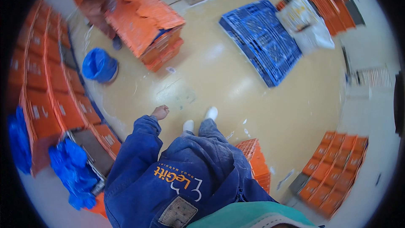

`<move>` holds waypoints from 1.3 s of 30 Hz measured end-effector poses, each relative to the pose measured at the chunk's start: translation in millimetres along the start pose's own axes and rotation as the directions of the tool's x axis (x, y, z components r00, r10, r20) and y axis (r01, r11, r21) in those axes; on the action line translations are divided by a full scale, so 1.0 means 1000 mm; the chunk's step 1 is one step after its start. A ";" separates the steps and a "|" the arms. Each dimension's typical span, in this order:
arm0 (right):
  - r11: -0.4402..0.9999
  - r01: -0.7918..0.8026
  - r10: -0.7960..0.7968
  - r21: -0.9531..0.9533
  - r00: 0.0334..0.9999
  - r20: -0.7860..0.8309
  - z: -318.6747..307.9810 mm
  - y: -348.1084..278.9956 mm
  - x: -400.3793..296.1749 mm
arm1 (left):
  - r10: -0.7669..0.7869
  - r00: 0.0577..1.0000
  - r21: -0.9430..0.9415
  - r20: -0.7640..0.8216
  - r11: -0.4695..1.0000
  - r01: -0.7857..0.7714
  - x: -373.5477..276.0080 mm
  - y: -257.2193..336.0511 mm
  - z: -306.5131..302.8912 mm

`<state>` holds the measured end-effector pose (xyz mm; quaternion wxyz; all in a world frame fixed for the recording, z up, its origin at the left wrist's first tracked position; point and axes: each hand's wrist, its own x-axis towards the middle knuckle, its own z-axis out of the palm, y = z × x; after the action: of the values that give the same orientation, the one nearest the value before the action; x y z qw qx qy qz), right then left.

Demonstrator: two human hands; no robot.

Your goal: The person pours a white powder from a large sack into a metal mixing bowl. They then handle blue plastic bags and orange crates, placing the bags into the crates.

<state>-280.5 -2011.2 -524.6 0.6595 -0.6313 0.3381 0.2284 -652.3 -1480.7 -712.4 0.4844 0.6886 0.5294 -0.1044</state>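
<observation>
My left hand hangs out from a blue sleeve over the tan floor, left of my white shoes. Its fingers look curled in, and nothing shows in them. My right hand is out of view. Ahead of me to the left, a blue bin liner covers a round bin. Beyond it stand stacked orange plastic crates with flaps on top. A blue plastic pallet lies on the floor ahead to the right, with white sacks at its far right edge.
A co-worker in orange clothes has both hands at the crate stack. Rows of orange crates line the left, with blue plastic bags beside them. More crates stand close by my right and at the lower right.
</observation>
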 end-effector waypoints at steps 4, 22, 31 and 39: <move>0.987 0.005 0.016 -0.163 0.992 0.124 0.114 -0.041 0.032 | -0.168 0.974 -0.193 -0.152 0.972 0.137 -0.023 -0.053 -0.021; 0.959 0.070 0.083 -0.273 0.855 0.512 0.576 -0.172 0.061 | -0.280 0.913 -0.587 -0.296 0.808 0.057 0.053 0.038 -0.079; 0.633 0.768 -0.422 0.096 0.239 0.875 0.762 -0.181 -0.014 | 0.470 0.796 -0.286 -0.380 0.759 -0.585 0.109 0.277 -0.272; 0.954 0.233 -0.201 0.186 0.042 0.979 0.812 -0.137 -0.352 | 0.243 0.280 -0.236 -0.929 0.194 -0.952 0.022 0.324 -0.364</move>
<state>-287.1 -1178.5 -194.4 0.7313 -0.3600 -0.2991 0.4961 -508.8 -1173.7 -361.4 0.4665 0.5201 0.2797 0.6585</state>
